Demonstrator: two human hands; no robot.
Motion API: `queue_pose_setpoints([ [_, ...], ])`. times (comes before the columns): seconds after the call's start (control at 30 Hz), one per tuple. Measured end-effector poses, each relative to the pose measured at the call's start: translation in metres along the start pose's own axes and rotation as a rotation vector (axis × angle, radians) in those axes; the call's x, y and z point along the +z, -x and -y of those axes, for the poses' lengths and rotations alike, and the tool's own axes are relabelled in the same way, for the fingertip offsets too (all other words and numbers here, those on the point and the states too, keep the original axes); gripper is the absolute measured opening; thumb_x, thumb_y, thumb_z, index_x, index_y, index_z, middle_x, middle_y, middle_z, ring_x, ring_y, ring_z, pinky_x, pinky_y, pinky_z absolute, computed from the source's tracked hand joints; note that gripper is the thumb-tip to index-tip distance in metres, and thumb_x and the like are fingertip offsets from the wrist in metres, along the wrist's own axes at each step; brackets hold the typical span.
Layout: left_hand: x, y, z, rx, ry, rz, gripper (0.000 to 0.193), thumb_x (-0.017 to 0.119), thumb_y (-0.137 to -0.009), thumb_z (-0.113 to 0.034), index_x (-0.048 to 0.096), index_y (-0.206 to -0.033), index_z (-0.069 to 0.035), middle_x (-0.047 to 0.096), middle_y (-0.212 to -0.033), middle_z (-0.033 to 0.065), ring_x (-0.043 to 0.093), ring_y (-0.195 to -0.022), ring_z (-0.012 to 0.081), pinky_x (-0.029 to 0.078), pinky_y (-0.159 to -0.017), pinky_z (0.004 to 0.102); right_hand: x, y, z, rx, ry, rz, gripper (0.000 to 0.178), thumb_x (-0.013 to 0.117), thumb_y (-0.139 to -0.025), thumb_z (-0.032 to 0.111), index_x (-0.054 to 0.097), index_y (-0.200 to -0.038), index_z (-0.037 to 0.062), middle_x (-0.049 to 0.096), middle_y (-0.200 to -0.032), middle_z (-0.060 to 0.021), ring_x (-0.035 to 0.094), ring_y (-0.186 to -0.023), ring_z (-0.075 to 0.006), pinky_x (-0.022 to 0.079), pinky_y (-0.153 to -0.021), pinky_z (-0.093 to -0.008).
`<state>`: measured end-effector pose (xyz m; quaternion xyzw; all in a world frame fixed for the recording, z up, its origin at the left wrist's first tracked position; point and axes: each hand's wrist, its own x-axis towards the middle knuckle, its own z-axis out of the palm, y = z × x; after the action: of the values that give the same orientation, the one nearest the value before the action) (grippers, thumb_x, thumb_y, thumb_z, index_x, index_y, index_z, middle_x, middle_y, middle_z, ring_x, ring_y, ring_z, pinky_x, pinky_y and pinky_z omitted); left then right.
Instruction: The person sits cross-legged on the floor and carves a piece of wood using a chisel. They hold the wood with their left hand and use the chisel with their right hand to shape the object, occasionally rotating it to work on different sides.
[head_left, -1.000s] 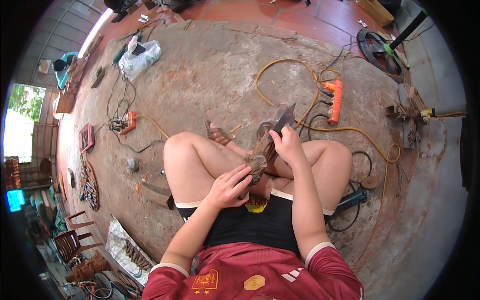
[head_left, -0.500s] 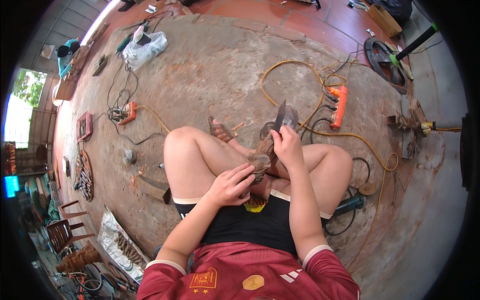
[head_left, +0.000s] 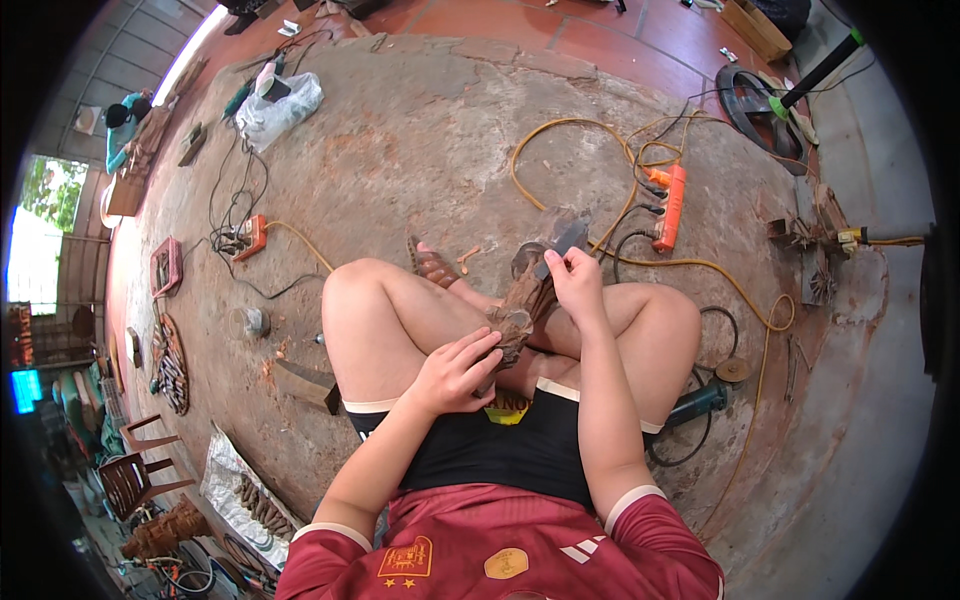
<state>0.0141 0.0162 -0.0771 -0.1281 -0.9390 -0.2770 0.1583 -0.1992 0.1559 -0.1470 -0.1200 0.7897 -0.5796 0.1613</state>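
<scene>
One brown, irregular wooden workpiece [head_left: 527, 296] slants between the person's bent legs [head_left: 372, 325], its lower end near the black shorts [head_left: 470, 450]. The left hand [head_left: 461, 372] grasps that lower end, fingers laid across the wood; the thumb's hold is partly hidden. The right hand [head_left: 576, 284] pinches a dark flat piece [head_left: 572, 238] between thumb and fingers at the workpiece's upper end. Whether the flat piece is a blade or an abrasive sheet, and whether it touches the wood, cannot be told. The step in hand appears to be hand-finishing of the upper surface. The next move calls for a firm left-hand hold and a controlled right-hand stroke, directed away from the legs.
</scene>
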Motion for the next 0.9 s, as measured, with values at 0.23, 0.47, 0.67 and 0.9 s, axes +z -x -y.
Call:
queue_pose_setpoints([
  [0.23, -0.001, -0.001, -0.001, -0.001, 0.003, 0.002, 0.057, 0.077, -0.060, -0.015, 0.062, -0.114, -0.002, 0.059, -0.128, 0.0184, 0.061, -0.115, 0.0360, 0.054, -0.090, 0.0420, -0.004, 0.006, 0.033, -0.410, 0.229, 0.060, 0.027, 0.066, -0.089, 0.015, 0.052, -0.073, -0.0019, 0.055, -0.071, -0.0189, 0.056, -0.068, -0.0389, 0.044, -0.060, -0.0444],
  [0.47, -0.001, 0.001, -0.001, 0.011, -0.005, 0.014, 0.057, 0.077, -0.060, -0.015, 0.062, -0.114, -0.002, 0.059, -0.128, 0.0186, 0.061, -0.116, 0.0358, 0.054, -0.090, 0.0418, -0.001, 0.006, 0.031, -0.375, 0.262, 0.097, 0.027, 0.064, -0.090, 0.017, 0.052, -0.075, -0.0012, 0.056, -0.072, -0.0211, 0.057, -0.070, -0.0417, 0.043, -0.062, -0.0473],
  [0.67, 0.001, 0.002, 0.001, 0.014, -0.006, 0.011, 0.058, 0.077, -0.061, -0.016, 0.061, -0.115, -0.002, 0.059, -0.129, 0.0188, 0.061, -0.116, 0.0357, 0.054, -0.090, 0.0415, 0.001, -0.005, 0.010, 0.004, 0.020, 0.140, 0.037, 0.067, -0.091, 0.024, 0.053, -0.067, -0.0005, 0.051, -0.055, -0.0100, 0.047, -0.051, -0.0184, 0.038, -0.051, -0.0371],
  [0.9, 0.001, 0.001, 0.001, -0.001, 0.005, -0.005, 0.058, 0.077, -0.061, -0.015, 0.061, -0.115, -0.002, 0.059, -0.129, 0.0186, 0.061, -0.116, 0.0358, 0.055, -0.090, 0.0418, 0.003, -0.002, 0.000, 0.030, -0.087, -0.001, 0.037, 0.069, -0.091, 0.022, 0.052, -0.066, -0.0005, 0.046, -0.054, -0.0037, 0.039, -0.054, -0.0079, 0.034, -0.049, -0.0304],
])
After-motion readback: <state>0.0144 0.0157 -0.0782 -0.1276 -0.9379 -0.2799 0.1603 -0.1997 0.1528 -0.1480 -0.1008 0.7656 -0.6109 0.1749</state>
